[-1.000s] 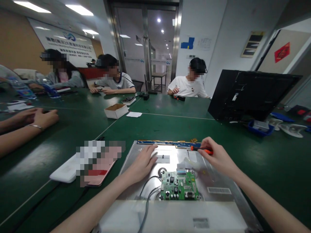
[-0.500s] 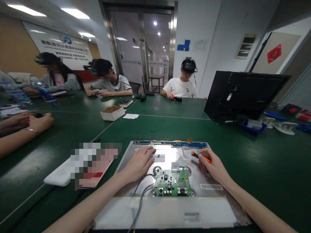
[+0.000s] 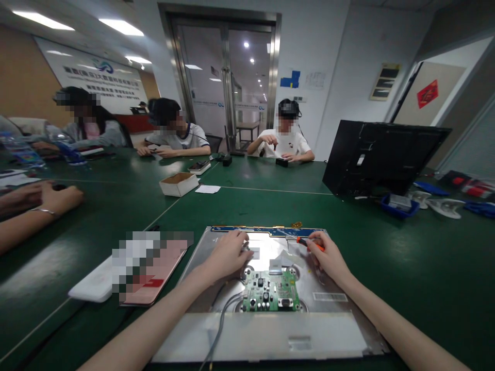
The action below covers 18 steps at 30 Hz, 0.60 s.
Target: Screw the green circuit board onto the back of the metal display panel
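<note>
A screwdriver [image 3: 316, 246] with an orange-and-black handle is gripped in my right hand [image 3: 328, 255]. Its thin shaft points left to the blue circuit strip [image 3: 251, 232] along the far edge of a metal display panel [image 3: 201, 257]. Over the panel's left half, my left hand [image 3: 230, 252] has its fingers curled toward the thumb beside a pale label; a small dark thing shows at the fingertips, too small to name. Nearer me, a green circuit board [image 3: 270, 291] sits mid-panel with grey cables [image 3: 222, 324] running from it. A translucent sheet [image 3: 263, 335] covers the near part.
Left of the panel lie a white phone-like slab [image 3: 93, 286] and a pink one [image 3: 154, 281]. Beyond stand an open white box [image 3: 178, 184] and a black monitor [image 3: 382, 157]. A blue tray [image 3: 400, 206] holds parts. Co-workers sit around the green table [image 3: 247, 206].
My left hand has gone from lying flat to curled fingers, over where a small dark piece lay on the label. My right hand keeps the screwdriver at the strip. The view shifted slightly.
</note>
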Motion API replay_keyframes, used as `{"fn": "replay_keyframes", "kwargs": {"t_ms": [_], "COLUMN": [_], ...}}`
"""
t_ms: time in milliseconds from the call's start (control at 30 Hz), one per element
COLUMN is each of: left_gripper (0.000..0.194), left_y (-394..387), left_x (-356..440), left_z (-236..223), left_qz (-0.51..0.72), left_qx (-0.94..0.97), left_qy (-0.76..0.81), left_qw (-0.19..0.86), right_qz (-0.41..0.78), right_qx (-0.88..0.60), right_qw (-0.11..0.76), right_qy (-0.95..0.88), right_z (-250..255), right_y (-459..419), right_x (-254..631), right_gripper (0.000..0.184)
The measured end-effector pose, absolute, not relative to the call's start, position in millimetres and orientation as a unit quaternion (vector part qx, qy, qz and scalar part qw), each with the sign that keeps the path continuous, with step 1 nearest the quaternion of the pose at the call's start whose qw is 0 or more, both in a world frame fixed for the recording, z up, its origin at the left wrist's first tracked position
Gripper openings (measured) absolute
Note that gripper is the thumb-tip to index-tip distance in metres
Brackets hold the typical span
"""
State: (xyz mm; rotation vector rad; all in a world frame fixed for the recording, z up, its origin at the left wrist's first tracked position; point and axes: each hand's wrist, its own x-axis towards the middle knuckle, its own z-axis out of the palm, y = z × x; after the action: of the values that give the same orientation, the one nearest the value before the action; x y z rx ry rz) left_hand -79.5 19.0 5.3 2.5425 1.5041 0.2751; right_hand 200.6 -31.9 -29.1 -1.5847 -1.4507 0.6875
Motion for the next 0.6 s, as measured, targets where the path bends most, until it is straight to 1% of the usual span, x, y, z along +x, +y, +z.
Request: {"fn": "replay_keyframes", "kwargs": {"t_ms": [100,333,600], "left_gripper": [0.009,0.019,0.019], "left_y": [21.8,26.3,29.1], "left_x": [-69.7,-63.2,-53.4], "left_z": [6.9,10.5,13.0], "left_qz": [0.086,0.074,0.058], "left_qx": [0.853,0.860,0.865], "left_qy": [0.506,0.498,0.493], "left_qw": [0.093,0.082,0.066], "right_qz": [0.279,0.291,0.307], "right_qx": [-0.627,-0.608,-0.590], "right_qw": [0.433,0.445,0.455], "right_qy": [-0.584,-0.590,-0.592], "right_z": [-23.7,-23.3,-27.3], "right_y": [-26.1,-29.1,-29.6], "right_x": [196.0,194.3,196.5], "right_gripper": [0.025,0.025,0.025]}}
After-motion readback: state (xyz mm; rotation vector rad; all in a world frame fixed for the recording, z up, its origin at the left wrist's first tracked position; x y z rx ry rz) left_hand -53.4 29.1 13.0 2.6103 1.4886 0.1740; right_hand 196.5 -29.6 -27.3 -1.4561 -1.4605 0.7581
